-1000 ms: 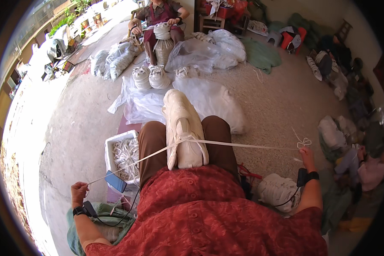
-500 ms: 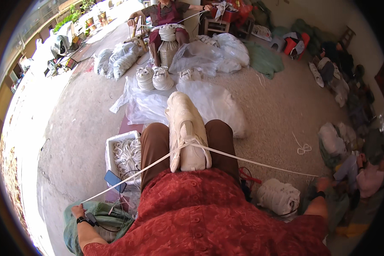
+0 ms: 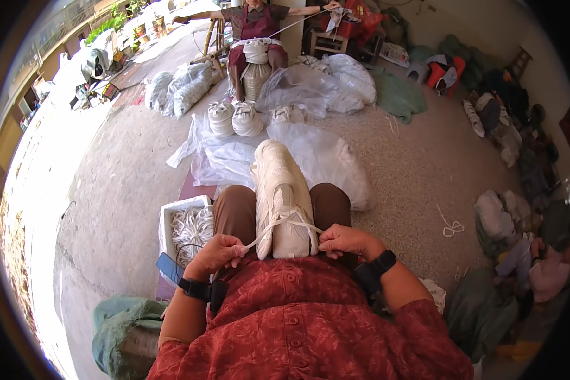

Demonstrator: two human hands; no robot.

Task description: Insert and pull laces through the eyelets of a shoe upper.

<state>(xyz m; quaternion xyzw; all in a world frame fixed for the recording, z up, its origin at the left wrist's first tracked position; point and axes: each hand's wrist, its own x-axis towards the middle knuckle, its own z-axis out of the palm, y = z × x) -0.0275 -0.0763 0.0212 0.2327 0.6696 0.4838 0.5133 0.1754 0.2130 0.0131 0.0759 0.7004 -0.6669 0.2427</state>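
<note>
A cream sneaker bundle [image 3: 282, 171], perhaps a pair pressed together, stands between my knees with its toe pointing away. A white shoelace [image 3: 280, 220] crosses over its near part. My left hand [image 3: 227, 253] is closed in a pinch on the lace, just left of the shoe's near end. On the other side, my right hand [image 3: 348, 242] pinches the lace close against the shoe. Both hands rest near my lap, each wrist in a black band. Whether the lace is knotted at the crossing is hard to tell.
A white foam box [image 3: 166, 231] of loose laces stands by my left knee, a blue phone-like slab [image 3: 169, 268] at its corner. Ahead lie clear plastic bags [image 3: 323, 158] and bundled shoes [image 3: 247, 119]. A co-worker [image 3: 256, 28] sits beyond, arms spread with a lace.
Both my hands have come in from wide apart at the sides to the shoe. The lace, stretched taut before, now hangs in short ends. The co-worker's arms have spread wider.
</note>
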